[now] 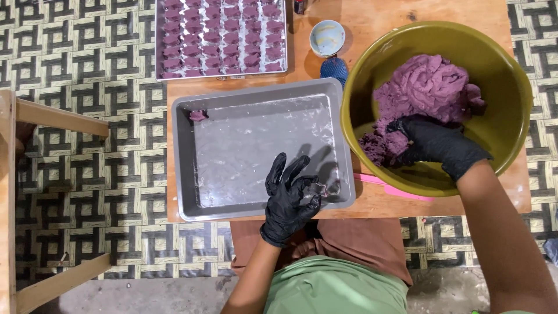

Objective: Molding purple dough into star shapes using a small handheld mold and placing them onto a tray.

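A person in a green top works purple dough at a wooden table (pixel 372 203), both hands in black gloves. Nearest, the left hand (pixel 289 197) hovers over the near right corner of a grey tray (pixel 183 163), fingers spread, with thumb and forefinger apparently pinched on a small clear mould (pixel 325 188); whether it is truly gripped cannot be told. The tray is floured and nearly bare, with a single purple piece (pixel 198 116) in its far left corner. To the right, the right hand (pixel 433 145) is sunk in an olive bowl (pixel 511 75) at the table's right edge, fingers curled into the dough (pixel 424 87), seemingly pulling a lump loose. A pink tool (pixel 389 186) pokes out between bowl and tray. Further off lie a blue object (pixel 334 68) and a small dish (pixel 327 37); at the far left corner a second tray (pixel 279 68) is packed with rows of shaped pieces (pixel 221 35). The step in hand appears to be portioning; the next move would call for a lump sized to the mould, carried to it without smearing.
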